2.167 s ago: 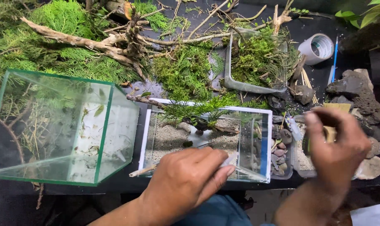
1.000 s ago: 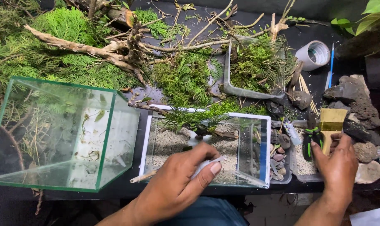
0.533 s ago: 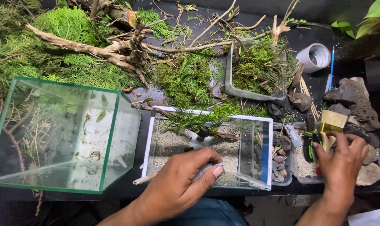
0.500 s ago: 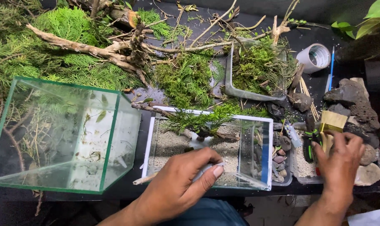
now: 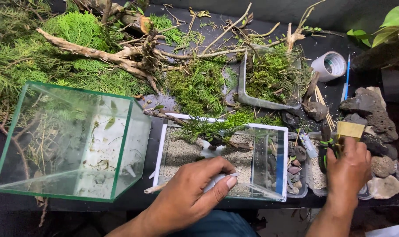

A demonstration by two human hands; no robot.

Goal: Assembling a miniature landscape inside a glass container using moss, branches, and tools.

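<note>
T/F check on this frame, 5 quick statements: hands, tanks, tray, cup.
1. The left hand rests on the near rim of the small glass tank with the sand bed. True; it pinches a small white thing that I cannot identify.
2. The right hand is at the green-handled tool right of that tank. True.
3. The larger green-edged glass tank stands upright and is full of water. False; it lies tilted and holds no water.
4. The grey tray behind the small tank holds stones. False; it holds moss.
5. The white cup stands upright. False; it lies on its side.
</note>
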